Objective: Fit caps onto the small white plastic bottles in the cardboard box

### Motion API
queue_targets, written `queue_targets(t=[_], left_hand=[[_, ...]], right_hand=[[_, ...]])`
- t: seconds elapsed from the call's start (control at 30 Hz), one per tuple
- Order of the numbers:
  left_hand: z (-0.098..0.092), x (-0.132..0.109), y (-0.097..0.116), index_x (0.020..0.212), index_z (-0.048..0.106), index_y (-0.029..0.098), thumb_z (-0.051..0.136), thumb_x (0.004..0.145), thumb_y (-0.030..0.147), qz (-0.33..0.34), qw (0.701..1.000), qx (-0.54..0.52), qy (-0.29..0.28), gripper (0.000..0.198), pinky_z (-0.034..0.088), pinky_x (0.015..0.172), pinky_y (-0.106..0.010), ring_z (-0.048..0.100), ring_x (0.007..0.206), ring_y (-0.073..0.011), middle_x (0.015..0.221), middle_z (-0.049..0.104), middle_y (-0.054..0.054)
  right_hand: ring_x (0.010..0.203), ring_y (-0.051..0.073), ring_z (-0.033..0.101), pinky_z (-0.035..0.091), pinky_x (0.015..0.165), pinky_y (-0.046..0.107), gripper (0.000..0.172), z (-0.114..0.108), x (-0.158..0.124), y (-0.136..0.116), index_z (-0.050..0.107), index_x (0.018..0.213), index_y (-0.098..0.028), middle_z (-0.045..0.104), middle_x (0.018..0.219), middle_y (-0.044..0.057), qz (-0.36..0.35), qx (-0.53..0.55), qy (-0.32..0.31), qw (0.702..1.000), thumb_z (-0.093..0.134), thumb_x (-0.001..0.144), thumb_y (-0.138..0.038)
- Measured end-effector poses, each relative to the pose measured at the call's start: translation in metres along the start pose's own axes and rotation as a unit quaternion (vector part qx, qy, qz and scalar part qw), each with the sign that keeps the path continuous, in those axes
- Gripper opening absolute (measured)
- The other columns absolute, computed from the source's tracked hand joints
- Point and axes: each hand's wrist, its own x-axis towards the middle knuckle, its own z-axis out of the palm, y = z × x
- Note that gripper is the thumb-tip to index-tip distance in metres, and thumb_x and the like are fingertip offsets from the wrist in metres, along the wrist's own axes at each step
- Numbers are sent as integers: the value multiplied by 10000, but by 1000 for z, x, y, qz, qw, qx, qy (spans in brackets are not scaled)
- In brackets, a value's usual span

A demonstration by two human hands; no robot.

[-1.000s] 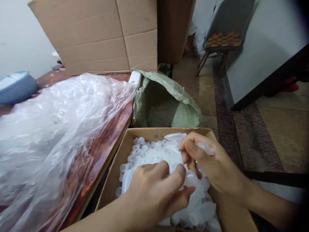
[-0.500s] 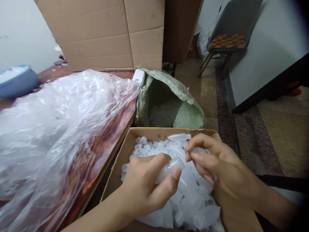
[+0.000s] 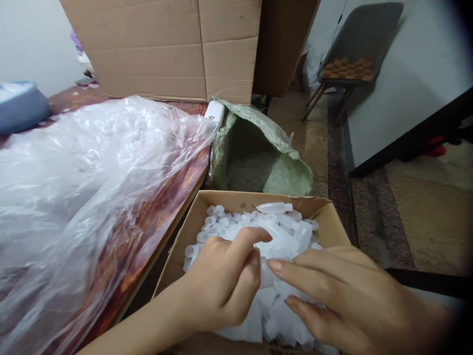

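Observation:
A cardboard box [image 3: 332, 222] holds a heap of translucent white plastic tubes [image 3: 271, 224]. Over the left part of the heap is my left hand [image 3: 225, 281], its fingers curled inward; whatever they may hold is hidden. My right hand [image 3: 332, 291] hovers over the right part, palm down, fingers stretched out and apart, with nothing seen in its grip. Its index fingertip is close to a translucent piece between the two hands. One pointed tube [image 3: 273, 207] lies on top of the heap by the far wall of the box.
Clear plastic sheeting [image 3: 107, 143] covers much of the reddish table [image 3: 177, 197] at left. An open green sack [image 3: 291, 172] stands behind the box. Further off are a large cardboard panel [image 3: 158, 49], a blue basin [image 3: 24, 108] and a grey chair [image 3: 362, 34].
The translucent bottle-like piece seen in my left hand no longer shows there, and its fingers have curled in. My right hand has moved down and nearer, its fingers spreading from a pinch.

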Motion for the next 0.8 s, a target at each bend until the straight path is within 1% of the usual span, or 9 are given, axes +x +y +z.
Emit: queue_targets(t=[0.1,0.2,0.37,0.43,0.5,0.6,0.67,0.73,0.8], left_hand=[[-1,1,0,1098,488,191,303,969,210,-46,998,-28,-10,226,339,483,-244,480,470,-114,584,482,63],[1,-1,-2,1122,477,189,301,978,208,-54,997,-49,-7,228,330,484,-240,481,468,-111,570,457,71],[5,-5,-3,1154,440,142,356,916,147,-1,1000,-20,21,253,265,464,-249,388,408,-95,552,410,91],[3,-4,-3,1167,445,143,348,928,157,-22,998,-51,12,258,271,457,-246,383,400,-94,539,413,96],[-2,-2,-3,1192,473,170,334,954,191,-70,992,-100,-28,276,328,467,-238,451,436,-101,578,504,74],[-10,3,-3,1189,549,225,370,945,199,-127,969,-185,-106,304,461,572,-233,645,707,-146,876,694,-3],[-14,6,-3,1168,586,234,398,910,150,-141,946,-246,-155,331,518,697,-247,668,925,-179,1078,704,-16],[-16,6,-2,1170,599,233,399,897,120,-140,931,-285,-182,357,533,783,-266,653,1026,-191,1165,690,-11],[-14,5,-1,1172,599,234,379,913,132,-123,946,-262,-148,356,539,747,-266,666,997,-192,1140,702,-22]], right_hand=[[865,187,698,548,682,305,361,5,2,-7,466,1289,-167,722,1036,65,33,27,8,999,500,930,-196],[854,163,705,564,736,270,368,6,9,-13,461,1283,-216,723,1040,37,102,72,24,992,501,918,-192],[605,99,671,537,503,167,159,5,21,-14,551,1059,-274,706,789,-54,258,180,-12,949,529,906,-235],[641,115,674,543,523,193,190,5,20,-10,525,1081,-268,707,845,-35,218,157,-31,963,526,903,-203],[691,155,675,545,571,262,304,2,15,-5,485,1183,-249,701,899,1,86,84,-36,992,510,894,-158],[692,202,657,521,592,338,384,-6,11,-1,482,1238,-203,688,878,37,-97,4,-65,993,491,867,-106],[669,200,648,517,587,336,360,-11,11,0,522,1177,-215,683,824,20,-125,-21,-79,989,507,843,-81],[661,188,650,524,588,318,334,-11,13,-2,532,1142,-229,688,809,6,-119,-22,-77,990,514,842,-83],[692,182,667,540,611,301,320,-8,16,-5,503,1166,-214,699,843,18,-89,11,-60,994,483,869,-96]])
